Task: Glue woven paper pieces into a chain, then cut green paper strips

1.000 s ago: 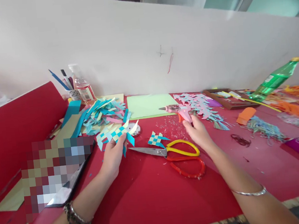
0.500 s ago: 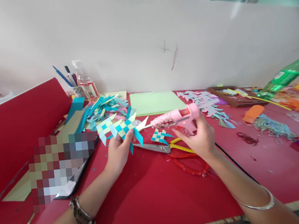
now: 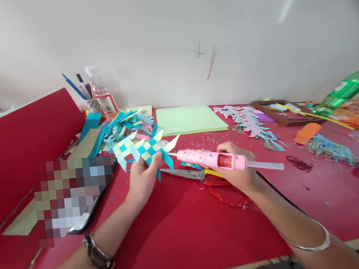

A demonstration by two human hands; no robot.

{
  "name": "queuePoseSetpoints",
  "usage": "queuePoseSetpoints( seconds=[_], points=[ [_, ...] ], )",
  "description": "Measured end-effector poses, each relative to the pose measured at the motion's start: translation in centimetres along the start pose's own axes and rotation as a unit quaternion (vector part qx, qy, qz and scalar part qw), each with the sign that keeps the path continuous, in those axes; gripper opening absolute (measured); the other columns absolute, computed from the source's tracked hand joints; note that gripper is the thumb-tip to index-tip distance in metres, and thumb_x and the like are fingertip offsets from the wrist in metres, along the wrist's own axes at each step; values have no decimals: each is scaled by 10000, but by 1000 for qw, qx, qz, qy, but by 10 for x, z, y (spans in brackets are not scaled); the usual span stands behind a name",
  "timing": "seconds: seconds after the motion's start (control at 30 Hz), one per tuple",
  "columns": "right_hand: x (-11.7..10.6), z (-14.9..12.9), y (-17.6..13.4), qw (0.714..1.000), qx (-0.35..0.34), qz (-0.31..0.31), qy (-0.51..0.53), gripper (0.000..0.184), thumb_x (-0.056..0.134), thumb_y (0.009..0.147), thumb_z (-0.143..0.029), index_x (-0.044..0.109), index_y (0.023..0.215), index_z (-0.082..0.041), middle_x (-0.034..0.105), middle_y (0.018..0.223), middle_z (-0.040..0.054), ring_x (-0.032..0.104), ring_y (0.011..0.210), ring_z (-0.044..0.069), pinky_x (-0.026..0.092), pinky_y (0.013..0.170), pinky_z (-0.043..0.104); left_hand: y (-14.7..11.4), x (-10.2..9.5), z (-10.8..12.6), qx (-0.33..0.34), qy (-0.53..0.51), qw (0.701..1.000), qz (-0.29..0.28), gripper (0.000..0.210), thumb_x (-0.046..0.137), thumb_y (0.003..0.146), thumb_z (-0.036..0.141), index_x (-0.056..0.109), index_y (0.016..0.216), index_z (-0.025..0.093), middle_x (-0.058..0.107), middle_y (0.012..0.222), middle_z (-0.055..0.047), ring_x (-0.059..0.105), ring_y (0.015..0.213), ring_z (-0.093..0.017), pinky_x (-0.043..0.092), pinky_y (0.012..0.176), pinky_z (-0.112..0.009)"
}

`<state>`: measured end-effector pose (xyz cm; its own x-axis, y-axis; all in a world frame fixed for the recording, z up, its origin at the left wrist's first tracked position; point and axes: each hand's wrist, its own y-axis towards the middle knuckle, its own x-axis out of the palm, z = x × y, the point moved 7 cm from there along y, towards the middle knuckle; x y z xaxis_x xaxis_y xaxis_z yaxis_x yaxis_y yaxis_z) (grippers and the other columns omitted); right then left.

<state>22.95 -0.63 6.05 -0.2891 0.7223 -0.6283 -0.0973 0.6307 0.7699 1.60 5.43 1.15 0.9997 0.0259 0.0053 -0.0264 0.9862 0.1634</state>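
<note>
Pinched in my left hand [image 3: 144,179] are woven paper fish [image 3: 148,149] in blue and pale yellow, joined together and held above the table. My right hand [image 3: 239,173] is wrapped round a pink hot glue gun [image 3: 209,157]. A translucent glue stick [image 3: 266,165] sticks out of its back end. The gun's nozzle points left, at the right side of the woven paper; I cannot tell whether it touches. Beneath the gun lie scissors [image 3: 186,173] with red and yellow handles. Another woven paper piece [image 3: 191,165] is mostly hidden behind the gun.
A phone [image 3: 94,207], partly blurred out, lies left of my left hand. Paper strips [image 3: 124,129], a clear bottle [image 3: 103,95] and a pen cup [image 3: 92,105] stand behind. Pale green sheets [image 3: 191,119], pink-blue paper fish [image 3: 245,121], a brown tray [image 3: 280,117] and a green bottle [image 3: 344,89] are farther right.
My right hand has turned the glue gun over, so its back end now swings down to the right and its nozzle sits closer to the woven paper. My left hand stays nearly in place.
</note>
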Motion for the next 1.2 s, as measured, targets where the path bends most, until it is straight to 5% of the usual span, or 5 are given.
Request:
queuePoseSetpoints(
  seconds=[1.2],
  points=[
    [5, 4, -1, 1000, 15, -7, -19, 145, 574, 696, -323, 501, 709, -199, 569, 574, 13, 541, 507, 143, 347, 449, 230, 0, 3, 1, -19, -36, 999, -14, 233, 582, 715, 382, 497, 675, 169, 488, 619, 38, 428, 563, -81, 354, 546, -192]
  ],
)
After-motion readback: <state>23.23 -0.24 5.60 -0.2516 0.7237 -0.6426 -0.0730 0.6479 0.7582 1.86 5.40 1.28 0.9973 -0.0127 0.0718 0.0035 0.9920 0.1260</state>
